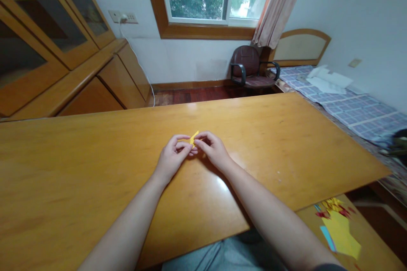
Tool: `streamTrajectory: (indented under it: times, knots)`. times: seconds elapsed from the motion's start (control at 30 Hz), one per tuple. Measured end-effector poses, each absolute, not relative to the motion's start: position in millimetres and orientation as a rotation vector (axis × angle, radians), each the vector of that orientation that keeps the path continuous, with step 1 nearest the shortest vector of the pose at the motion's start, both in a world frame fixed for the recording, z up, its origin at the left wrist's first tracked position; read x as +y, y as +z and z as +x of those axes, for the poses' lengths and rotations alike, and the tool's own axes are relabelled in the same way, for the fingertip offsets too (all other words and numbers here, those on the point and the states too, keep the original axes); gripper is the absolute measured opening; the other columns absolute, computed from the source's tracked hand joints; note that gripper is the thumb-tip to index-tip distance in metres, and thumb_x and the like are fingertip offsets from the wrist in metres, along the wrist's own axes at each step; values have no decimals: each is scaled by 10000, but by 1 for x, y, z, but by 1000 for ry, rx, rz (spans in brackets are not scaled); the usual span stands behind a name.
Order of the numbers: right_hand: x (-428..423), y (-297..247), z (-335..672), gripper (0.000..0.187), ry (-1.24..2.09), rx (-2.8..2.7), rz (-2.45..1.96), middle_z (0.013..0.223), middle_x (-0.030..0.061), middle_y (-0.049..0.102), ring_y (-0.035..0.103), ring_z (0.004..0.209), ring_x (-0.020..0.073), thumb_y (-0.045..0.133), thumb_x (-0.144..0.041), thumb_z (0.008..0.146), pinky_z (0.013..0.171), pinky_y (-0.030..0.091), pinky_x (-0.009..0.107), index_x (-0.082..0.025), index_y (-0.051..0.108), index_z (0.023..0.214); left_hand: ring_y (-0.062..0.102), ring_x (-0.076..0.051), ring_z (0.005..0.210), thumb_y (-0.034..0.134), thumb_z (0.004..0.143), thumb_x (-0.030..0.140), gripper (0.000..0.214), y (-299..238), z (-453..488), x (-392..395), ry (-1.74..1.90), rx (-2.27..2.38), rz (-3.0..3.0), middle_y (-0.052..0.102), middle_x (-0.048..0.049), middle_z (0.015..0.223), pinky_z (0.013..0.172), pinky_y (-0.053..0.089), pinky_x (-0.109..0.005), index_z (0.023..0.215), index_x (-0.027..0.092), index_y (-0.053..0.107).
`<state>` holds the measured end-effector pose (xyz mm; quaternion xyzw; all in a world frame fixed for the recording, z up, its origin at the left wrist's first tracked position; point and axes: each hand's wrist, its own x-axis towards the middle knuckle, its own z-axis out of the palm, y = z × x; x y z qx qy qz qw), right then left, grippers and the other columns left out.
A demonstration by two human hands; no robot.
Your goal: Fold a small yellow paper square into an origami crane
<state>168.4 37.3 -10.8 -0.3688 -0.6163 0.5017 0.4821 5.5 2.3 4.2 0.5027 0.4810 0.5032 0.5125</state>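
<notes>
A small piece of folded yellow paper (192,139) is held up between my two hands, over the middle of the wooden table (104,169). My left hand (174,154) pinches its lower left side between thumb and fingers. On the other side, my right hand (212,147) grips it with thumb and forefinger. The fingertips of both hands nearly meet around the paper and cover much of it, so its exact folded shape is hard to make out. A pointed tip sticks up above the fingers.
At lower right, a lower surface holds yellow paper sheets (341,233), a blue strip (327,238) and a heap of small yellow and red pieces (333,207). Beyond the table stand a brown armchair (246,63), a bed (349,101) and a wooden cabinet (111,80).
</notes>
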Motion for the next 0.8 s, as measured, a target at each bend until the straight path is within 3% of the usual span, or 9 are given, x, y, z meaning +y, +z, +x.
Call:
streamTrajectory:
  times: [0.2,0.37,0.6,0.8]
  knots:
    - [37,-11,167,168,1314,-1422,-862,816,-2,655,582,665,113,634,-333,833,648,479,240,-197,643,933,732,-211,748,735,761,417,436,8,7,1,1228,1165,1174,748,-28,771,783,583,-368,1067,182,532]
    - [36,-9,168,164,1359,-1438,-846,705,-20,629,576,622,114,642,-348,836,612,461,234,-194,636,893,711,-179,725,731,764,399,390,5,5,3,1293,1161,1205,713,-7,786,734,565,-310,1035,182,554]
    - [36,-9,170,137,1219,-1574,-903,782,4,663,569,669,125,646,-322,836,616,456,237,-198,670,890,676,-151,677,749,744,328,364,4,6,5,1300,1174,1267,651,33,695,717,533,-279,1014,179,556]
    - [37,-12,169,165,1288,-1509,-876,810,6,675,590,658,121,643,-307,836,634,480,244,-205,687,959,692,-169,701,753,735,358,383,5,4,4,1328,1168,1210,669,21,730,710,537,-290,1012,185,552]
